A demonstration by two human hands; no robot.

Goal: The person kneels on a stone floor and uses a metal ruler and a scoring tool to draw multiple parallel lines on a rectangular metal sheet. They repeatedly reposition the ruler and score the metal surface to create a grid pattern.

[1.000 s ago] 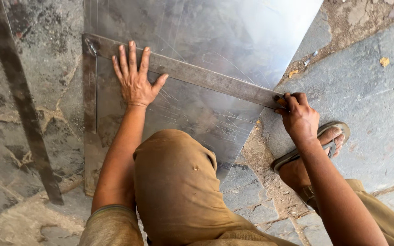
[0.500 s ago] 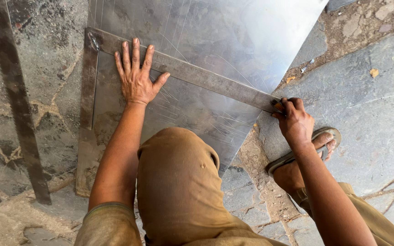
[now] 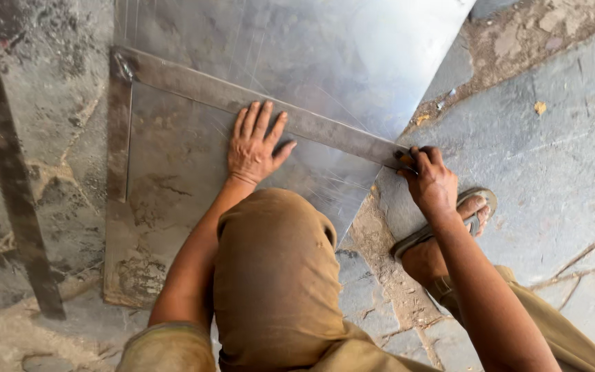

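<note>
The big metal square (image 3: 194, 93) lies on the shiny metal sheet (image 3: 352, 48). The left hand (image 3: 253, 148) presses flat and open on it. At its end, the right hand (image 3: 430, 180) is closed, maybe pinching a small tool.

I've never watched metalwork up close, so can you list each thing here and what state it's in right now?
Metal sheet: flat on the stone floor, shiny, scratched.
Steel square: lying on the sheet, long arm running to the sheet's right edge.
Left hand: spread flat, pressing the square's long arm.
Right hand: closed at the arm's far end; what it grips is hidden.
Sandal: worn on the foot.
</note>
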